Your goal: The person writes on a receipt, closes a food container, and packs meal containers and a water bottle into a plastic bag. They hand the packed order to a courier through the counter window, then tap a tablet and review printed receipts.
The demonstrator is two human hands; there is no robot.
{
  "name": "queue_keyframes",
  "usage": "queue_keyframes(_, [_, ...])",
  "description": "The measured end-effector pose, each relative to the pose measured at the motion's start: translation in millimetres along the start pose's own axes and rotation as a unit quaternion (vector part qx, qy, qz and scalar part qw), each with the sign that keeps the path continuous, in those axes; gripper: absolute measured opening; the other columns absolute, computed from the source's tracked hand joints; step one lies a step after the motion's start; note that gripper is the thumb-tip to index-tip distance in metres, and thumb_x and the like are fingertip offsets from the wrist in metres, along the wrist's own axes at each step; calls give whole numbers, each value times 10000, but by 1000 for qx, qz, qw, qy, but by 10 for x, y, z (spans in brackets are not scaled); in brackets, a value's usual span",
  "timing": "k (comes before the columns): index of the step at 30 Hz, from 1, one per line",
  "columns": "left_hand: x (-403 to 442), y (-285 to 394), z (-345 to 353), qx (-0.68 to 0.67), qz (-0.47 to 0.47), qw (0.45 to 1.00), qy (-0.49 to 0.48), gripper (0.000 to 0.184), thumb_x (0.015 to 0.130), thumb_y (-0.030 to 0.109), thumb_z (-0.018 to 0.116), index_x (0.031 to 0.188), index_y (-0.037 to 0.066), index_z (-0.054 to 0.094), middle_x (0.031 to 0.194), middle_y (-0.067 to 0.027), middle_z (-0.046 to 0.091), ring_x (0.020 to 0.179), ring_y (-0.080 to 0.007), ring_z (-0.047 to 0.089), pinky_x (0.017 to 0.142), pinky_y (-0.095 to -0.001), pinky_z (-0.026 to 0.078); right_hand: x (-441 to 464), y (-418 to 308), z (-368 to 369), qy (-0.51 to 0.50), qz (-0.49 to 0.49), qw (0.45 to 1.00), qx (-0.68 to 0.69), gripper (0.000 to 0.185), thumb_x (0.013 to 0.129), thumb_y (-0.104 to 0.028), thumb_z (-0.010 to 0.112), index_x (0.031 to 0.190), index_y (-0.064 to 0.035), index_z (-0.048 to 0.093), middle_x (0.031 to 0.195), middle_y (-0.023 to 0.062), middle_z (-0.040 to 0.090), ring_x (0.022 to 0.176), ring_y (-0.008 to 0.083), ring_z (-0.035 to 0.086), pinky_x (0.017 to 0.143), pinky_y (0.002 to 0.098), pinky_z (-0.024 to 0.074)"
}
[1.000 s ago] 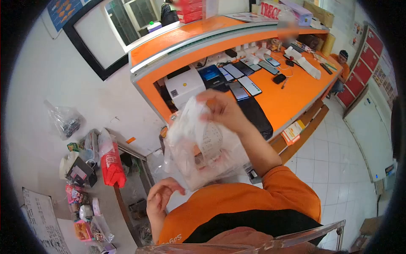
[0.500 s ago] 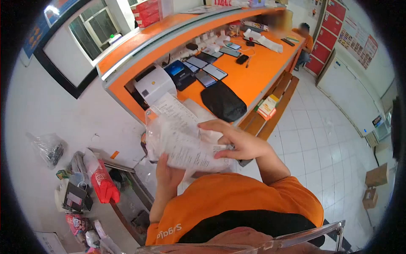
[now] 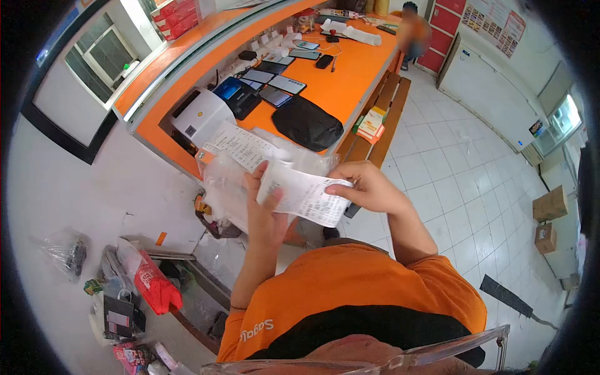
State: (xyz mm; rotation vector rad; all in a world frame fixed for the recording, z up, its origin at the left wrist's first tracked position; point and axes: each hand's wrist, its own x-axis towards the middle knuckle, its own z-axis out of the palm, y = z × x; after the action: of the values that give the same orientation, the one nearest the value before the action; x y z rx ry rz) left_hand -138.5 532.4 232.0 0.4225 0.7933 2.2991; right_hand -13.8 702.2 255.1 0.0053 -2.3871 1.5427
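A printed receipt [image 3: 306, 195] stretches between my two hands in front of my chest. My left hand [image 3: 267, 209] pinches its left end, thumb on top. At the other end, my right hand [image 3: 365, 187] grips the paper between thumb and fingers. Just beyond lies a clear plastic bag [image 3: 231, 187] at the counter's near end. Another printed paper strip [image 3: 240, 145] runs out from a white label printer [image 3: 203, 119] toward my hands. A black pouch [image 3: 307, 123] rests on the counter beyond my right hand.
The orange counter [image 3: 356, 56] carries several phones [image 3: 287, 84] and a dark card terminal [image 3: 237, 97]. A wooden bench [image 3: 387, 112] with a small box [image 3: 371, 124] runs along its right. A person [image 3: 412, 34] is at the far end; a white chest freezer [image 3: 490, 94] stands right.
The receipt has come away from over the plastic bag and is now held out between both hands. My left hand has moved up and right. The view has shifted.
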Motion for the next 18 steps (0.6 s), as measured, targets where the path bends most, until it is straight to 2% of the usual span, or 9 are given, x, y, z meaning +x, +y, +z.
queue_keyframes(3, [13,237,-117,0,-14,1000,14,625,737,-118,525,1312,-10,305,1233,-142,450,1132,-254,485,972,-391,416,-36,-51,-106,0,35,999,33,160,821,-114,628,923,10,621,836,101,661,773,154,619,690,297,477])
queue_keyframes(8, [-40,516,-160,69,98,991,67,631,723,-133,543,1305,-13,328,1210,-157,490,1115,-256,507,946,-380,438,48,27,-280,9,39,999,30,186,823,-121,630,949,15,610,811,87,654,746,131,610,674,271,475])
queue_keyframes(11, [-53,653,-150,134,131,977,96,613,724,-143,525,1294,-6,345,1193,-144,499,1096,-245,516,946,-368,433,135,157,-420,-37,27,999,-5,181,825,-128,629,935,15,610,802,82,650,742,124,600,678,270,472])
queue_keyframes(15, [3,463,-115,234,170,952,103,574,721,-129,563,1247,2,377,1149,-115,517,1063,-210,525,936,-336,423,373,96,-341,-58,-43,997,-5,167,828,-133,625,923,5,610,795,87,648,769,143,607,692,291,469])
queue_keyframes(17, [61,307,9,292,175,932,124,555,715,-116,592,1218,1,390,1129,-107,520,1049,-198,525,929,-325,419,520,152,-262,-61,-83,995,15,183,830,-136,615,926,19,596,808,137,639,753,215,615,671,322,464])
queue_keyframes(18, [102,265,19,272,183,940,95,551,708,-90,634,1196,11,401,1145,-111,496,1075,-186,497,917,-320,420,590,163,-270,-71,-95,993,2,188,829,-135,612,926,25,591,813,152,634,751,239,616,667,330,463])
